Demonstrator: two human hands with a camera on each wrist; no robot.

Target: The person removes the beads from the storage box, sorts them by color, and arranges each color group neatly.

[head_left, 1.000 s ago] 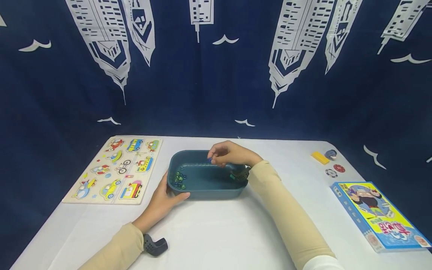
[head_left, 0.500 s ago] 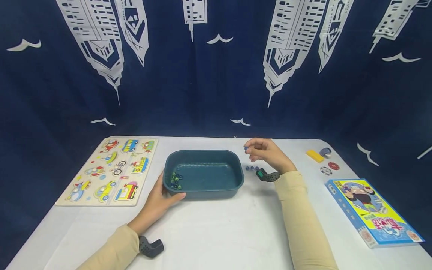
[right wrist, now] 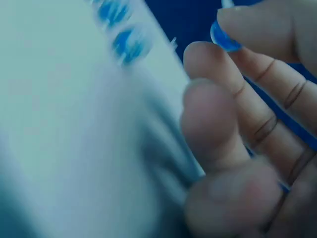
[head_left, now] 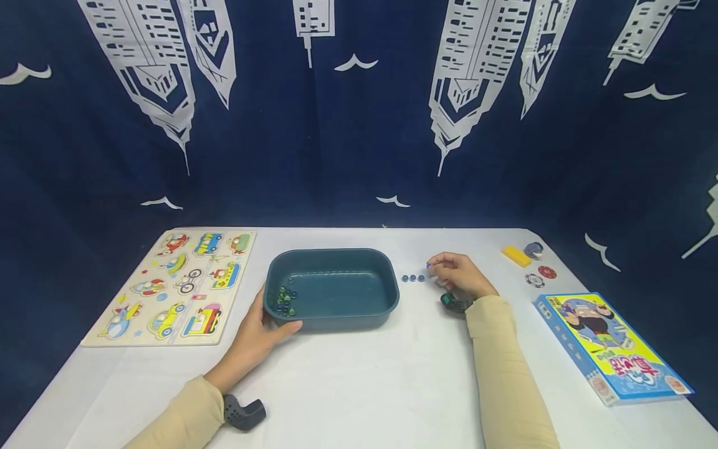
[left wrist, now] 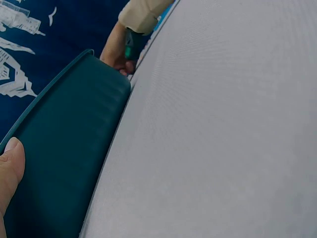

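My left hand point(head_left: 251, 337) grips the left front corner of a dark teal plastic tub point(head_left: 348, 322), thumb against its front wall. In the left wrist view, the thumb point(left wrist: 13, 161) presses near the rim. Several green and dark blue marbles point(head_left: 286, 302) lie in the tub's left end. To the right of the tub, my right hand point(head_left: 461, 275) pinches a blue marble point(right wrist: 225, 38) between thumb and finger, low over the white table. Three blue marbles point(head_left: 413, 278) stand in a row between the tub and this hand; two show blurred in the right wrist view.
A wooden picture puzzle board point(head_left: 168, 287) lies left of the tub. On the right are a boxed game point(head_left: 614, 349), a yellow block point(head_left: 516, 255), a dark blue object point(head_left: 533, 250), a red chip point(head_left: 546, 272) and a white-and-black chip point(head_left: 535, 280). A dark blue printed curtain point(head_left: 336, 137) hangs behind.
My right hand has carried a blue marble from over the tub to the right, then lowered it to the right end of the marble row. The left hand keeps its hold on the tub.
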